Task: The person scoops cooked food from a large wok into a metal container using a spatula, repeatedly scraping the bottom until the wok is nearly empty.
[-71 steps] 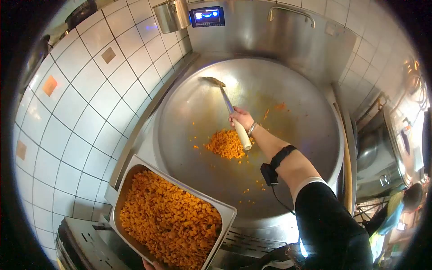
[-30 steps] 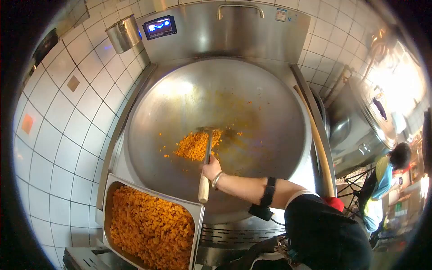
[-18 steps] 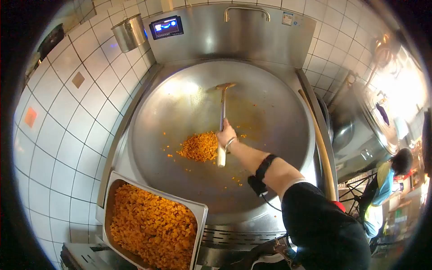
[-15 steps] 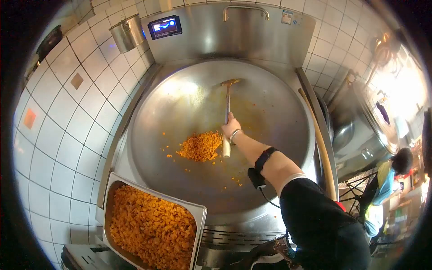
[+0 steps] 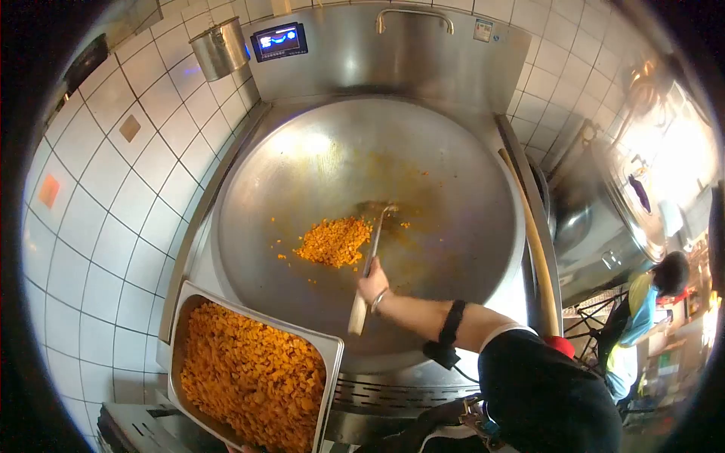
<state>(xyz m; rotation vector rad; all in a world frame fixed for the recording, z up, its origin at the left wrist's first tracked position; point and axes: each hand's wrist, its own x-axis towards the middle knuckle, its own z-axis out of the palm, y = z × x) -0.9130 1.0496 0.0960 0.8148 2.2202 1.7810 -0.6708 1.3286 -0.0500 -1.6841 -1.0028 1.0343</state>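
Observation:
My right hand point(image 5: 372, 285) is closed round the handle of a long metal spatula point(image 5: 375, 245), whose pale wooden end points toward me. Its head lies on the floor of a very wide metal wok point(image 5: 461, 249), just right of a small heap of diced orange food point(image 5: 332, 241). At the lower left, a deep metal tray point(image 5: 332, 349) full of similar orange pieces overlaps the wok's near-left edge. Only a sliver of my left hand point(image 5: 240, 448) shows, at the tray's lower rim, at the bottom of the view; most of it is hidden.
Along the wok's right side leans a long wooden handle point(image 5: 535, 241). A metal pot point(image 5: 219, 50) hangs at the back left near a lit control panel point(image 5: 280, 41). A faucet point(image 5: 414, 12) is behind the wok. At the right are a big steel vessel point(image 5: 593, 219) and another person point(image 5: 633, 321).
My right hand has come nearer to me and slightly left, drawing the spatula's head from the back of the wok to beside the heap. A sliver of my left hand now shows.

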